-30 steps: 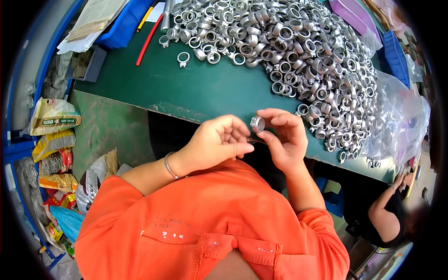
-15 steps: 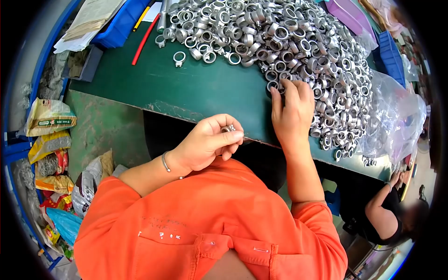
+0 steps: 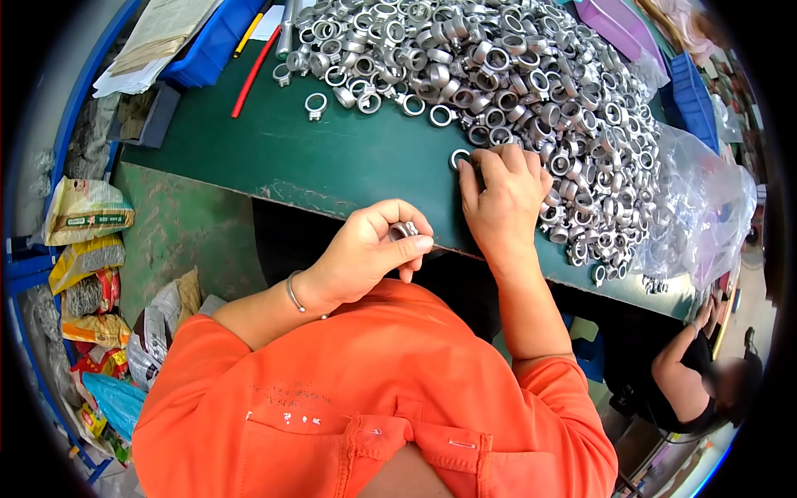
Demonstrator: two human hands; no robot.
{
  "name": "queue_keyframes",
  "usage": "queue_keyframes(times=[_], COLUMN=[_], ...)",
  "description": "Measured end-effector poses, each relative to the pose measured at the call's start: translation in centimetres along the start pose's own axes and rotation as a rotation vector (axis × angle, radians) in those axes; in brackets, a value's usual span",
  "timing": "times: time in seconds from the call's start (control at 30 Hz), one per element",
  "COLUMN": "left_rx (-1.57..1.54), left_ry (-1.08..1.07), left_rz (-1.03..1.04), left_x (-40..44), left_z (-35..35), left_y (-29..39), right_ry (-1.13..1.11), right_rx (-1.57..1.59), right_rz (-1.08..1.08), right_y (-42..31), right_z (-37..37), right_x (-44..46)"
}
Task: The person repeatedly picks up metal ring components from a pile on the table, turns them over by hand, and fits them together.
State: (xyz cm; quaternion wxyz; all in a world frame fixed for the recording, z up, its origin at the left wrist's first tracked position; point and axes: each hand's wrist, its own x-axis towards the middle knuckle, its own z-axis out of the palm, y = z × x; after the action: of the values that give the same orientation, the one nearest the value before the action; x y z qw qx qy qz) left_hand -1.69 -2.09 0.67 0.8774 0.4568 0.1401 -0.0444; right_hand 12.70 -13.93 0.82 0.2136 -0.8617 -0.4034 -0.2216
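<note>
My left hand [image 3: 369, 249] is closed over the front of my body, near the table edge. Between its thumb and fingers sits a small silver metal ring clamp [image 3: 403, 231], partly covered by them. My right hand [image 3: 504, 199] rests on the near side of a large heap of similar ring clamps [image 3: 506, 91]. Its thumb and index finger are at a single metal ring [image 3: 459, 158] lying on the green tabletop. The other fingers are bent over the heap's edge, with their tips partly hidden.
A red stick [image 3: 256, 73], a yellow pen [image 3: 248, 35] and a blue bin [image 3: 203, 58] lie at the back left. Clear plastic bags [image 3: 701, 199] cover the right end. Bags crowd a shelf on the left. Another person [image 3: 685, 373] sits at the right.
My right hand has moved left along the heap's edge, and the single ring has come away from the heap with it. My left hand has stayed nearly still, turning slightly.
</note>
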Motion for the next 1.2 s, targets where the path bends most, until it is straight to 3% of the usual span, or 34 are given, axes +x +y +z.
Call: queue_keyframes(times=[0.17, 0.3, 0.37, 0.47, 0.5, 0.63, 0.73, 0.9, 0.97, 1.13, 1.2], left_rx=[0.040, 0.040, 0.093, 0.045, 0.043, 0.099, 0.142, 0.201, 0.236, 0.211, 0.189], left_ry=[0.054, 0.086, 0.105, 0.105, 0.105, 0.098, 0.103, 0.169, 0.196, 0.246, 0.272], left_rz=[0.053, 0.075, 0.067, 0.093, 0.090, 0.173, 0.176, 0.195, 0.318, 0.383, 0.359], left_x=[-0.1, -0.1, -0.1, 0.0, 0.1, 0.2, 0.2, 0.5, 0.7, 0.6, 0.4], left_z=[0.0, 0.1, 0.1, 0.0, 0.1, 0.0, -0.1, 0.2, 0.2, 0.0, 0.0], left_y=[0.1, 0.1, 0.3, 0.0, 0.0, -0.1, -0.2, -0.4, -1.0, -1.0, -0.4], right_ry=[-0.037, -0.131, -0.189, -0.201, -0.139, -0.019, 0.011, 0.042, 0.041, 0.015, 0.018], right_rx=[0.046, 0.353, 0.622, 0.773, 0.809, 0.902, 1.002, 0.909, 0.874, 1.055, 0.694], right_rz=[-0.049, -0.048, 0.015, 0.121, 0.009, -0.081, 0.024, 0.051, 0.044, 0.019, -0.063], right_y=[0.2, -0.1, -0.2, -1.3, -1.3, -1.6, -2.0, -1.8, -1.6, -1.1, -0.6], right_z=[-0.9, -1.5, -1.5, -2.0, -1.7, -0.7, -0.2, 0.2, 0.3, -0.8, -1.3], right_x=[0.3, -0.2, -1.1, -1.5, -1.6, -2.9, -3.7, -4.2, -4.2, -3.8, -2.4])
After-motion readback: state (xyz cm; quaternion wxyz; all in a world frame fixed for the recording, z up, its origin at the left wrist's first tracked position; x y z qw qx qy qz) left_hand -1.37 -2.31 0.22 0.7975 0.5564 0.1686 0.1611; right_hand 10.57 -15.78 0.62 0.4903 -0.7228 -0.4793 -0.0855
